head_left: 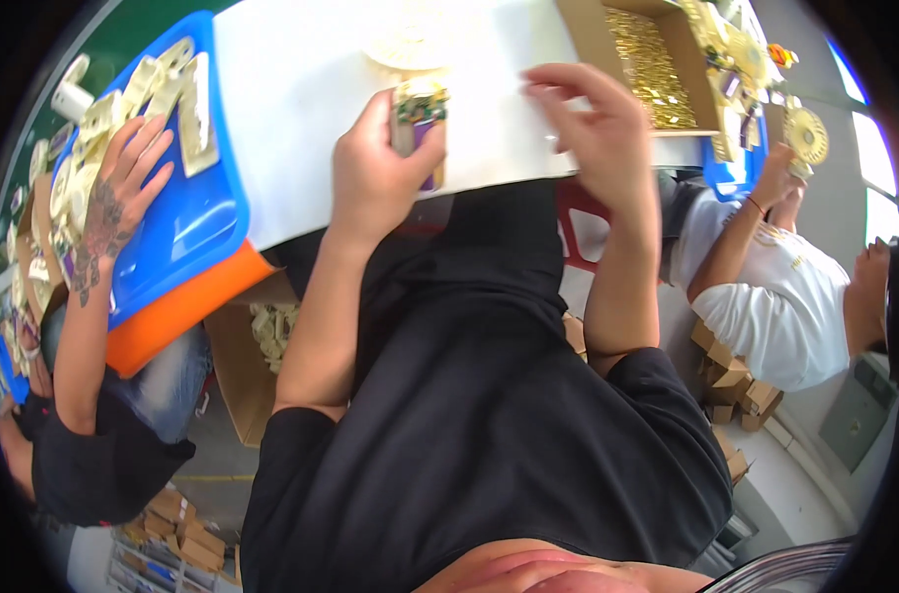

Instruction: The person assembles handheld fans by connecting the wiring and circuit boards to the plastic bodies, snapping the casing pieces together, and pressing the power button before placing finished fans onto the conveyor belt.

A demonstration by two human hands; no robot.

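We see room on the white surface [296, 128] between the blue tray [187, 212] and left hand [375, 163], whose closed grip holds a cream fan housing [405, 133] near the front edge [509, 183], green circuit board [426, 107] and purple cell [428, 136] exposed; the right hand's [607, 128] grip curls loosely, empty.

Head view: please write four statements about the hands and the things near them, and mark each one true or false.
1. The left hand holds a cream device with a green circuit board showing. True.
2. Both hands grip the device. False: the right hand is away from it.
3. The blue tray on the left holds cream parts. True.
4. The cardboard box holds purple pieces. False: the box holds shiny gold-coloured pieces.
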